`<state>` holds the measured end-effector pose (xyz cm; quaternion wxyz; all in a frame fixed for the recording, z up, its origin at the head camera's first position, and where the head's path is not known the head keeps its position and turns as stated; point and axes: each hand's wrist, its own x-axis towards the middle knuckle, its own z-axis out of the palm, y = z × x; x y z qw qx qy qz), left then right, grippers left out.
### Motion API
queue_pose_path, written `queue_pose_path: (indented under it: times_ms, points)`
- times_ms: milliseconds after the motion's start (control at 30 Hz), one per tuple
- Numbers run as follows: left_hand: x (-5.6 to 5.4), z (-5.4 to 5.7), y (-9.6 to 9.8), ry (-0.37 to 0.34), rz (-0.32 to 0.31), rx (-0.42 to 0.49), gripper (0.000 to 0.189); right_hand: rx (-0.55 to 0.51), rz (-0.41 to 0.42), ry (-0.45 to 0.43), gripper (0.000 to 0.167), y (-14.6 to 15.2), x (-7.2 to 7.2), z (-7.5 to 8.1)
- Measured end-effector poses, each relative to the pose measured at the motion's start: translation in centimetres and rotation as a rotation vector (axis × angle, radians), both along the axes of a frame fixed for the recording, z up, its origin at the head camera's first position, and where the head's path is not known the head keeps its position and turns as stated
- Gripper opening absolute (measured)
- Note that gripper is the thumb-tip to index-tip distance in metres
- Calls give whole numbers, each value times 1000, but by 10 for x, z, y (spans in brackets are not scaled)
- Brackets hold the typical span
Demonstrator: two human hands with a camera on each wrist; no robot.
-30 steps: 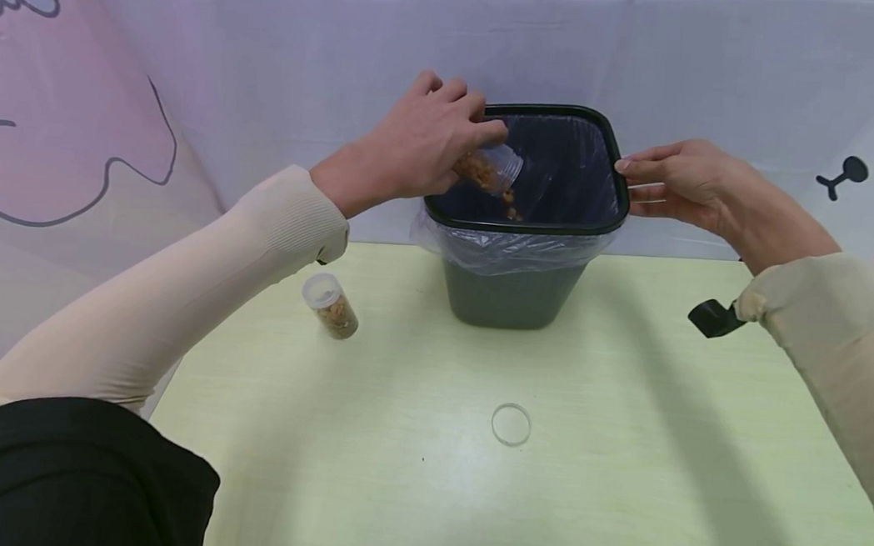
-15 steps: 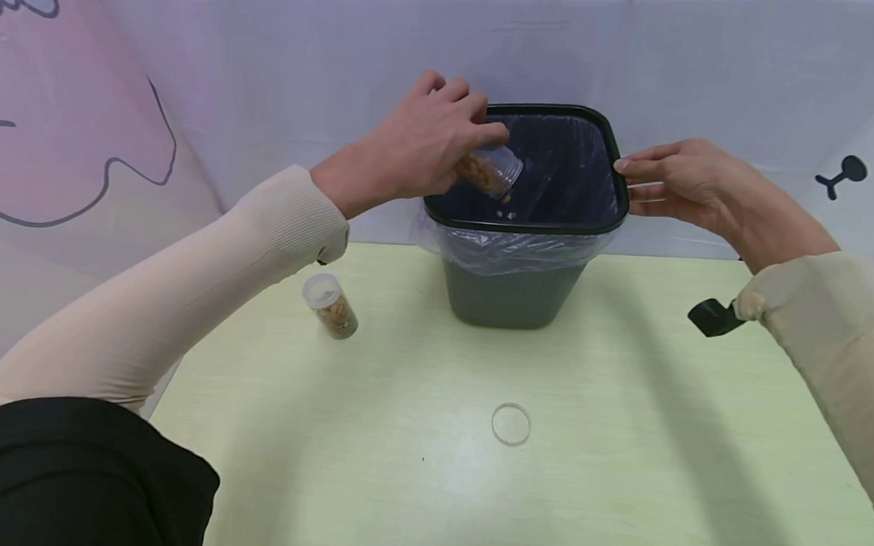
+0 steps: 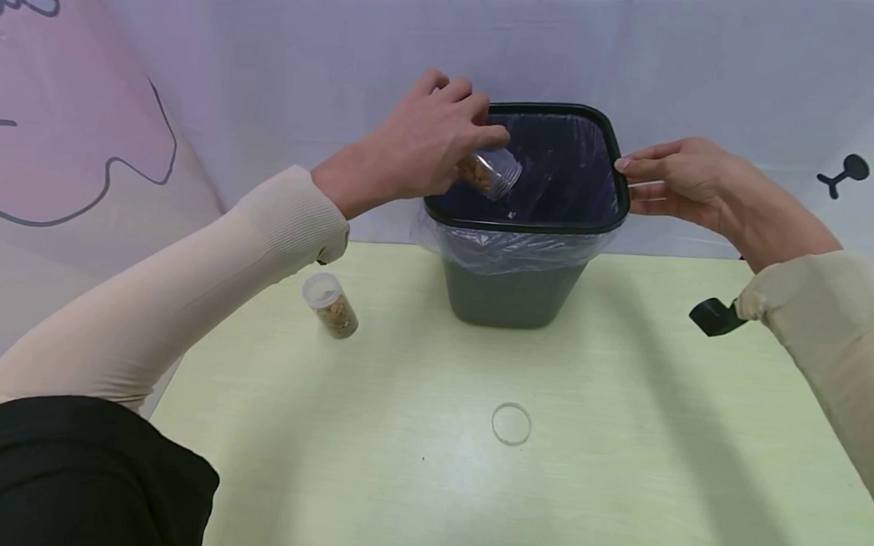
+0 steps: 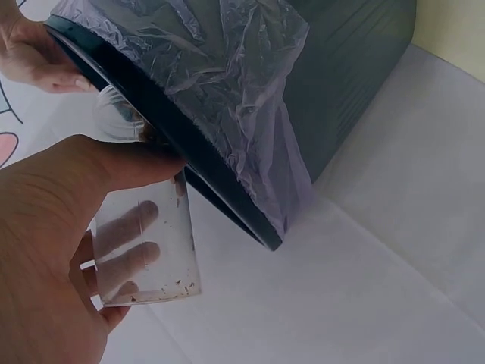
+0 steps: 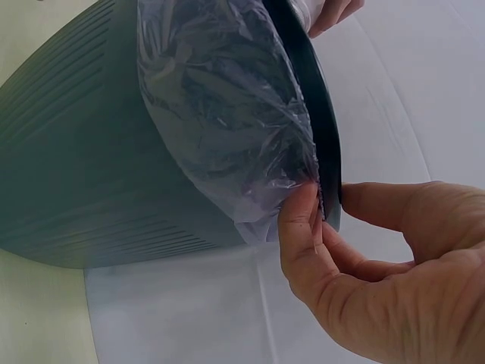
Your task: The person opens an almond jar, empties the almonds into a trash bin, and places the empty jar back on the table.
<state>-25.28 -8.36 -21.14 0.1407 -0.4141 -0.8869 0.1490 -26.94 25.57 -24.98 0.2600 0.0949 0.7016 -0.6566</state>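
the head view looks forward and down across the bench [image 3: 394,487] from farther off; both wrist views, close and tilted, face the bin [image 3: 510,298] from opposite sides, sharing its rim [image 4: 159,110].

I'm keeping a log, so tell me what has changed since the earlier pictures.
Brown pieces were falling from the tilted jar into the bin; now none show falling, and some remain inside the jar. Nothing was grasped or released: the left hand still holds the jar, the right hand the bin rim. The second jar and ring stayed put.

Room over front table [image 3: 599,450], bin [image 3: 512,294] blocking rear
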Motion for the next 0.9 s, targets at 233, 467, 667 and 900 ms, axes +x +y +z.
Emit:
queue_pose_path:
  times_ms: [233, 467, 667, 900]
  points:
    - [0, 0, 1, 19, 1, -18, 46, -1, 1, 2, 5, 0, 1, 1]
    - [1, -1, 1, 27, 4, -34, 48, 11, -1, 7, 6, -1, 1, 1]
    - [0, -2, 1, 40, -3, -39, 50, 34, 3, 10, 18, -2, 2, 1]
    - [1, -2, 2, 72, -5, -64, 50, 33, 6, 12, 18, -3, 1, 0]
